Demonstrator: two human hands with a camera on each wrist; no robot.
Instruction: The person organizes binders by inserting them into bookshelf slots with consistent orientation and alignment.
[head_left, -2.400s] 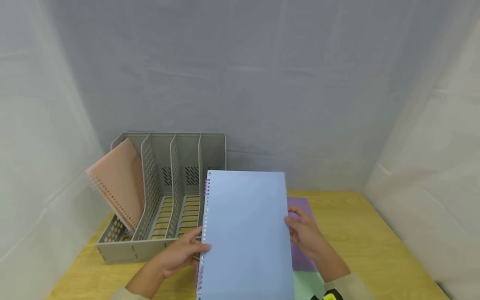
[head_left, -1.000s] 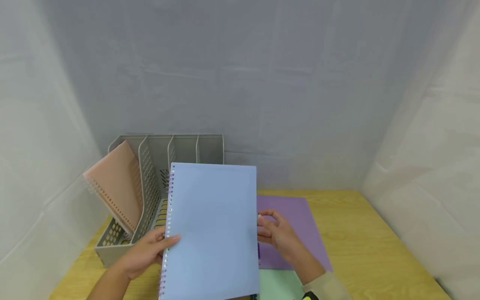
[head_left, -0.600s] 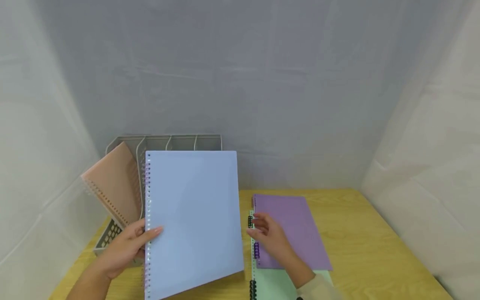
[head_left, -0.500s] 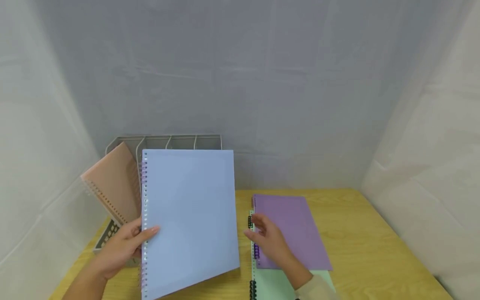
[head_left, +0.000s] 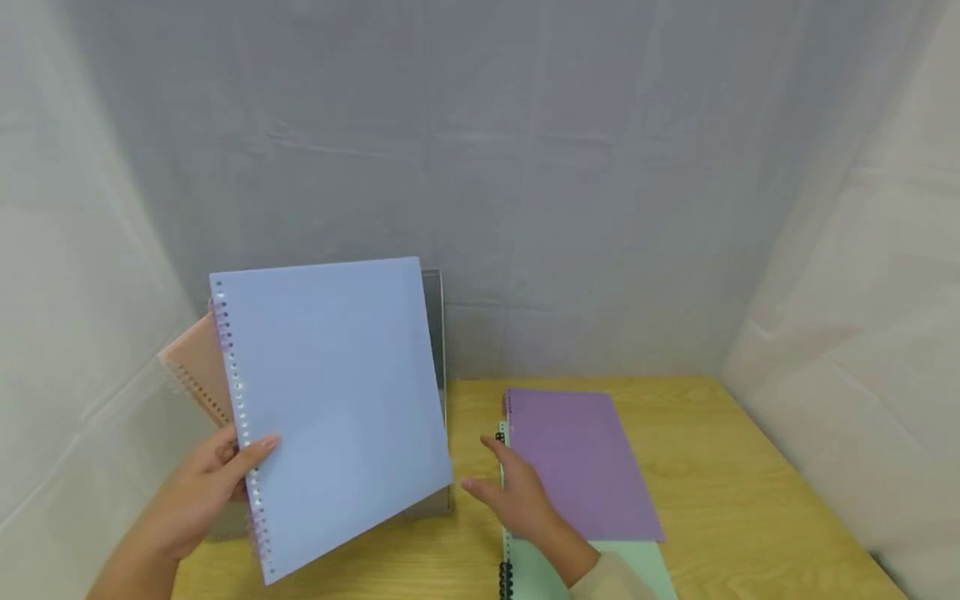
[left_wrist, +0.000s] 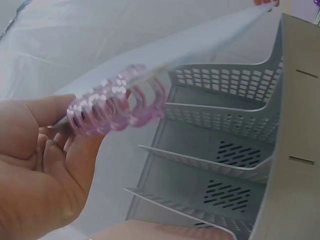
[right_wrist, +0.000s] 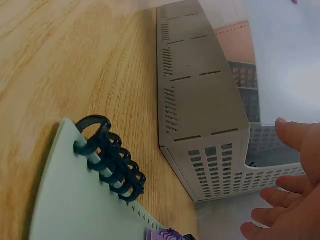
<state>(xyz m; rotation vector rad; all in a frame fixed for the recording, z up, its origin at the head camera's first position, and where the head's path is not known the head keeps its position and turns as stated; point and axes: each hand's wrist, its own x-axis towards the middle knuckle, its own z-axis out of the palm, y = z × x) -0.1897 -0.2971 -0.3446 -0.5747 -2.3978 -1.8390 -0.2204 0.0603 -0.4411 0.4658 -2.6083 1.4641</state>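
A light blue ring-bound notebook (head_left: 337, 392) is held up and tilted in front of the grey file organizer. My left hand (head_left: 195, 492) grips its bound edge, thumb over the cover and fingers behind. Pinkish-purple binding rings (left_wrist: 117, 102) show beside that hand in the left wrist view. My right hand (head_left: 517, 492) is off the notebook, thumb and fingers spread, just right of its lower corner. It overlaps the edge of a purple notebook (head_left: 577, 467) and a mint green notebook (head_left: 547, 571) lying stacked on the table.
The grey organizer (right_wrist: 205, 95) with upright dividers stands at the left, mostly hidden behind the blue notebook in the head view. A peach notebook (head_left: 198, 362) leans in its leftmost slot. Pale sheeting (head_left: 487, 167) encloses the wooden table (head_left: 720, 492) at the back and sides.
The blue notebook has moved left and up in my left hand, tilting, and now covers most of the organizer. My right hand has let go of its right edge and spread its fingers.
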